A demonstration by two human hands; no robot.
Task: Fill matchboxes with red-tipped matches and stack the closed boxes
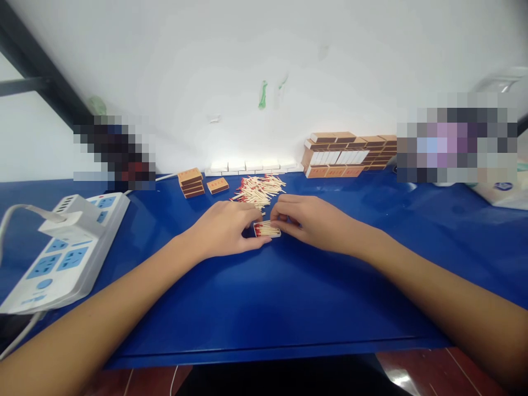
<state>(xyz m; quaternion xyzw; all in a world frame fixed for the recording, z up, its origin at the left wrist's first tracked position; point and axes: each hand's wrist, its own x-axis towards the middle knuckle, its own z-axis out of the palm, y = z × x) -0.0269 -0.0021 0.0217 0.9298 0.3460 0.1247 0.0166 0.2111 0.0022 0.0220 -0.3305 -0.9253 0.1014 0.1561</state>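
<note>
A small white matchbox tray (267,233) lies on the blue table, filled with red-tipped matches. My left hand (229,228) is closed on its left end, thumb along the near side and fingers at the far side. At the tray's right end, my right hand (307,220) has its fingers bent and pinched together over the matches; whatever is between the fingertips is too small to make out. Just beyond both hands is a loose heap of matches (258,190), its near edge partly hidden by them.
Closed matchboxes (192,184) are stacked at the left, with a single matchbox (218,186) beside them. White trays (253,166) line the wall. A wall of stacked matchboxes (350,157) stands back right. A power strip (78,258) with a plugged-in charger lies left.
</note>
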